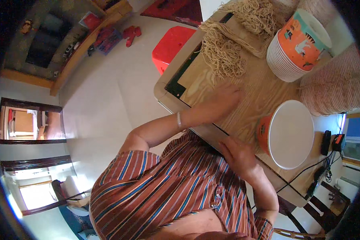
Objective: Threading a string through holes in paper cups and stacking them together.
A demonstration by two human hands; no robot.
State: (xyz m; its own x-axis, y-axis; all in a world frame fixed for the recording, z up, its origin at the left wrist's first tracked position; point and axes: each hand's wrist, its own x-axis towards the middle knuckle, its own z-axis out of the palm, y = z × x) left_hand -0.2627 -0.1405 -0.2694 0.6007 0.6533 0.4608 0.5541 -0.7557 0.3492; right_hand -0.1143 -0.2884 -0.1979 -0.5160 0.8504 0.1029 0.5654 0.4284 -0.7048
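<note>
My left hand point(227, 101) is over the wooden tabletop point(252, 96), just on the near side of a heap of tan, curly strands point(224, 52). Motion smears its fingers, and I see nothing held in it. My right hand point(240, 156) is at the table's near edge, fingers apart and nothing visible in them. To its right stands an orange printed paper bowl point(263, 134), its wide white round side turned up toward me. At the far right of the tabletop is an upside-down stack of matching orange and teal paper bowls point(298, 46). Whether the strands are noodles or yarn I cannot tell.
Tall stacks of ribbed paper bowls point(334, 82) line the table's right side. Black cables and an adapter point(328, 172) lie at the near right corner. A red stool point(172, 46) stands on the floor beyond the left edge. A wooden chair point(324, 212) is at the lower right.
</note>
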